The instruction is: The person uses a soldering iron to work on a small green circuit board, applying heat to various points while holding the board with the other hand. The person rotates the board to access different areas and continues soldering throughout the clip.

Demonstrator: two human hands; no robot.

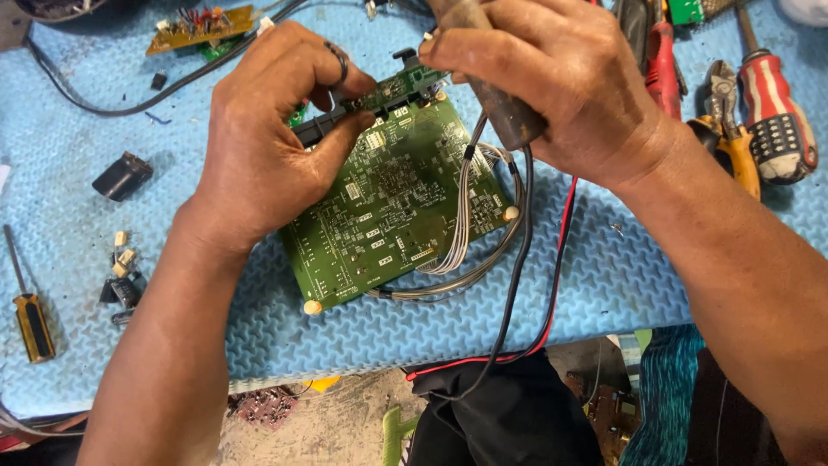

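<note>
A large green circuit board (392,203) lies on a blue foam mat (86,259). My left hand (267,138) pinches a small narrow green board with a black connector strip (392,86) at the large board's far edge. My right hand (552,78) grips a dark-handled tool (504,116), like a soldering iron, its tip end hidden behind my fingers near the small board. Black and red cables (552,259) trail from the tool over the mat's front edge. A bundle of grey wires (461,233) loops off the large board's right side.
Red-handled pliers (664,65), yellow-handled cutters (733,138) and a red-striped screwdriver (776,112) lie at right. A yellow screwdriver (30,319), a black cylinder (122,175) and small loose parts (121,267) sit at left. Another board (198,26) is at the far left.
</note>
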